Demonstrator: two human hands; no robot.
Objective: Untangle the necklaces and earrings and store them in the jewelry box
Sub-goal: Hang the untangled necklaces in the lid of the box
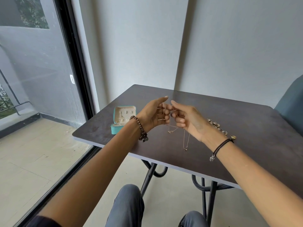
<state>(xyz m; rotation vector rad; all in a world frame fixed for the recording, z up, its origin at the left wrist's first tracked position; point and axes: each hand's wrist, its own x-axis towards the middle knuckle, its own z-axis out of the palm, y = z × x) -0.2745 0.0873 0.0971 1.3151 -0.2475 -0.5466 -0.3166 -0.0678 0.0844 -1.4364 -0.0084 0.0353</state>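
Thin gold chain necklaces [164, 114] are held up above the counter between both hands. The left hand [154, 114] has its grip closed loosely on them, with strands seen crossing its curled fingers [165, 117] like rungs. The right hand [188, 119] is pinched on the same chains, just beside the left. Two fine loops are seen hanging down from the hands: a short one ending in a small gold pendant [170, 131], a longer one ending in a darker pendant [185, 149] that reaches the dark brown rectangular counter [246, 122]. Left of the hands, a small teal zip jewelry box [123, 118] is stood open on the counter, cream lining showing. Right of the hands, a row of metal rings [219, 127] is laid out.
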